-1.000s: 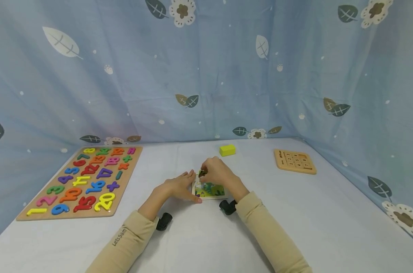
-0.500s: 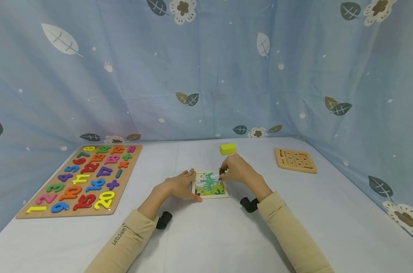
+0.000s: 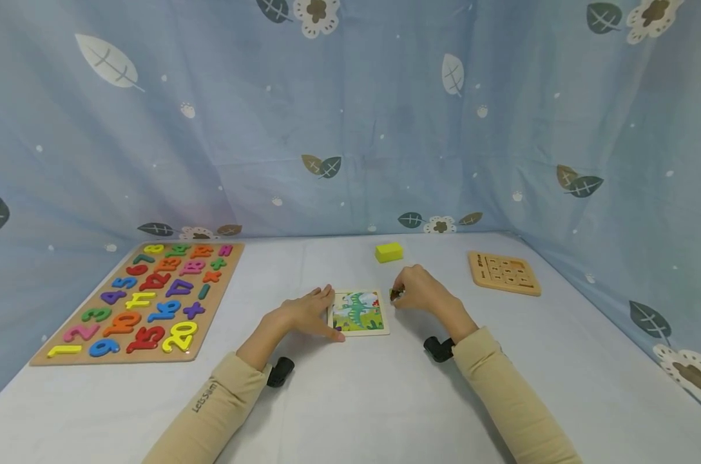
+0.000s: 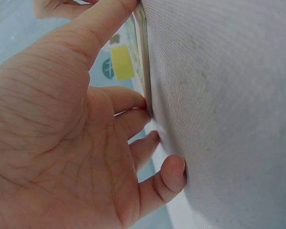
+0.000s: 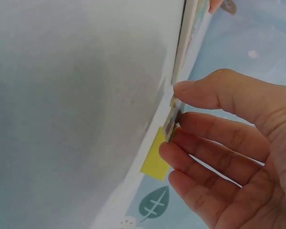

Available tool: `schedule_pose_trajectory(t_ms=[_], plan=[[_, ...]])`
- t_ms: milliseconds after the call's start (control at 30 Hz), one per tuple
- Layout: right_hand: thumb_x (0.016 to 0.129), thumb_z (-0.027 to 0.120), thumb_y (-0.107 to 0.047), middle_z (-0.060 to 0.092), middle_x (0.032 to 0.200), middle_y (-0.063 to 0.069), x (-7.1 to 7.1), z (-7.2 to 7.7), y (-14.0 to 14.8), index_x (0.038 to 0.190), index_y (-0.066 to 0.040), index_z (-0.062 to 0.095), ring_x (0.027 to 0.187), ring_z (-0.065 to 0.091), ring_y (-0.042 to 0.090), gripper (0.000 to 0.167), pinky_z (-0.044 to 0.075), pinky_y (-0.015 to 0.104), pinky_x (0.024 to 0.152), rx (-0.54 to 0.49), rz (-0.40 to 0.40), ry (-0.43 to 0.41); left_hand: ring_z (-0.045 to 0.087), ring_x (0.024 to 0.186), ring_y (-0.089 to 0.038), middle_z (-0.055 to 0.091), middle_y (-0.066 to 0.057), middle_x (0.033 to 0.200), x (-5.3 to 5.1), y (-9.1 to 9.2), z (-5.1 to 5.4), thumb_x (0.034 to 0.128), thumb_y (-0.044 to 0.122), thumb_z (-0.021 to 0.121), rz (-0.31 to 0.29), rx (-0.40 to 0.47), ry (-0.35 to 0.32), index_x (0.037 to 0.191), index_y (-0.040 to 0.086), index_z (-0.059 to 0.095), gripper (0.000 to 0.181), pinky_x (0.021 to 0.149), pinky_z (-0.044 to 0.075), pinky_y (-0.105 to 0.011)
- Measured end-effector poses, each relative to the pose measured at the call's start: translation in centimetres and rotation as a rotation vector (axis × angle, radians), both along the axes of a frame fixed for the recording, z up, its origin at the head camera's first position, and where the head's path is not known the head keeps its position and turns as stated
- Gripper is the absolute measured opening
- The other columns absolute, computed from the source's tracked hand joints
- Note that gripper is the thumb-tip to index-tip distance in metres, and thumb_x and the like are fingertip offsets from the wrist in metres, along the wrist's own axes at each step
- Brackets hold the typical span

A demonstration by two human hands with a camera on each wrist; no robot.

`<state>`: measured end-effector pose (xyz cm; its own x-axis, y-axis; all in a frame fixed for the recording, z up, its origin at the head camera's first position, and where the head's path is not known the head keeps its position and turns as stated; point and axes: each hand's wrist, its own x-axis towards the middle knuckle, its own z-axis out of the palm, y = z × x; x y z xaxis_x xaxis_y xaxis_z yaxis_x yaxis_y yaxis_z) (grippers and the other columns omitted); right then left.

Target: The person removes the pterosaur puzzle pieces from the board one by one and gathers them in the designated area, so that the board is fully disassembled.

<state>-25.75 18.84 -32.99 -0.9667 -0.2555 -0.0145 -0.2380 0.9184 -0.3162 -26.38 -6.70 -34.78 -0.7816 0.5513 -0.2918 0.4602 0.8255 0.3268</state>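
A small jigsaw puzzle [image 3: 357, 313] with a green dinosaur picture in a pale wooden frame lies on the table. My left hand [image 3: 304, 316] rests spread along its left side, the thumb at the near edge and fingertips by the far left corner. The frame's edge [image 4: 144, 57] shows beside those fingers in the left wrist view. Just right of the puzzle, my right hand [image 3: 422, 291] pinches a small dark and green puzzle piece [image 5: 171, 121] between thumb and fingertips. The piece stands on edge, apart from the frame. Its picture is mostly hidden.
At the left lies a wooden board of coloured numbers [image 3: 136, 303]. Behind the puzzle sits a yellow block [image 3: 389, 252]. A wooden number sliding puzzle [image 3: 504, 274] lies at the right. Blue patterned curtain [image 3: 350, 116] stands behind the white table.
My right hand has moved right, from over the puzzle to beside it, carrying a piece. The dinosaur picture is now uncovered. My left hand has stayed on the frame.
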Motion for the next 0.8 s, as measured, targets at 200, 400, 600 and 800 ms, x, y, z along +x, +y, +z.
schedule_pose_trajectory(t_ms=[200,400,600,800], plan=[[0.077,0.078,-0.012,0.074,0.096,0.009,-0.07,-0.25,0.29,0.095,-0.003,0.076,0.081,0.062,0.015,0.02,0.054,0.034,0.074,-0.004,-0.015,-0.028,0.011,0.15,-0.029,0.008,-0.009,0.163,-0.05,0.06,-0.04,0.0801,0.057,0.069,0.0,0.009,-0.002,0.155,0.005,0.014,0.106,0.109,0.024,-0.067],[0.077,0.077,-0.008,0.074,0.092,0.007,-0.3,-0.38,0.28,0.092,-0.003,0.077,0.075,0.059,0.013,0.016,0.053,0.03,0.071,0.002,-0.007,-0.035,0.011,0.15,-0.029,0.008,-0.009,0.163,-0.04,0.13,-0.05,0.0799,0.057,0.069,0.004,0.011,0.0,0.155,0.006,0.014,0.106,0.109,0.024,-0.067],[0.078,0.075,-0.009,0.074,0.094,0.009,-0.43,-0.54,0.33,0.093,-0.002,0.076,0.075,0.057,0.014,0.017,0.051,0.03,0.07,0.008,-0.013,-0.041,0.011,0.15,-0.029,0.008,-0.009,0.163,-0.08,0.12,0.03,0.0799,0.057,0.069,0.004,0.008,-0.004,0.155,0.006,0.014,0.106,0.108,0.024,-0.068],[0.078,0.076,-0.011,0.072,0.104,0.014,-0.3,-0.33,0.03,0.102,0.002,0.074,0.086,0.062,0.02,0.027,0.054,0.034,0.074,0.034,-0.016,-0.037,0.012,0.15,-0.029,0.009,-0.009,0.163,-0.02,0.09,0.07,0.0798,0.056,0.07,0.006,0.006,-0.004,0.155,0.006,0.014,0.106,0.108,0.024,-0.069]])
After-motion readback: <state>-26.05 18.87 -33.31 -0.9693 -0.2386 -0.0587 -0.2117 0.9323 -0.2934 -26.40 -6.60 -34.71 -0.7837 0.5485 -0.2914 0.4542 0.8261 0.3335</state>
